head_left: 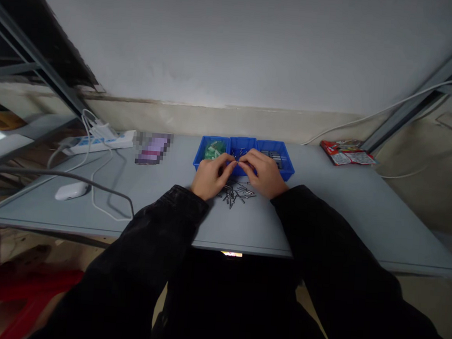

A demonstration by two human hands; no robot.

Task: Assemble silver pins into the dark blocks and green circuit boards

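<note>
Where the grey table top [346, 214] runs back to the wall [234, 46], a blue plastic parts tray [208, 148] sits near the back edge, divided into three compartments. The left compartment holds a green packet [215, 149], the middle one a few small metal pins [239, 152], and the right one some dark rectangular pieces [273, 160] (too small to identify from this height).

Both the left hand [211, 176] and the right hand [260, 173] are closed into pinches, their fingertips nearly meeting over the tray's front rim at the middle compartment. Whatever they may be gripping is too small to tell. A loose heap of dark metal pins [235, 192] lies on the table just in front of the tray, directly below the hands. Black sleeves [159, 237] cover both forearms.

Further left on the table are a white power strip [100, 142], a tangle of white cable [96, 191], a white computer mouse [72, 191] and a pixelated, unreadable object [152, 148]. Far right lie red-and-white paper packets [347, 153], with a white cable [388, 108] crossing the wall above them. Grey metal shelf uprights [32, 58] frame the table on both sides. The wall is pale above and tan along its lower band, and something red, possibly a plastic stool [20, 289], sits low at the left, on the floor.
</note>
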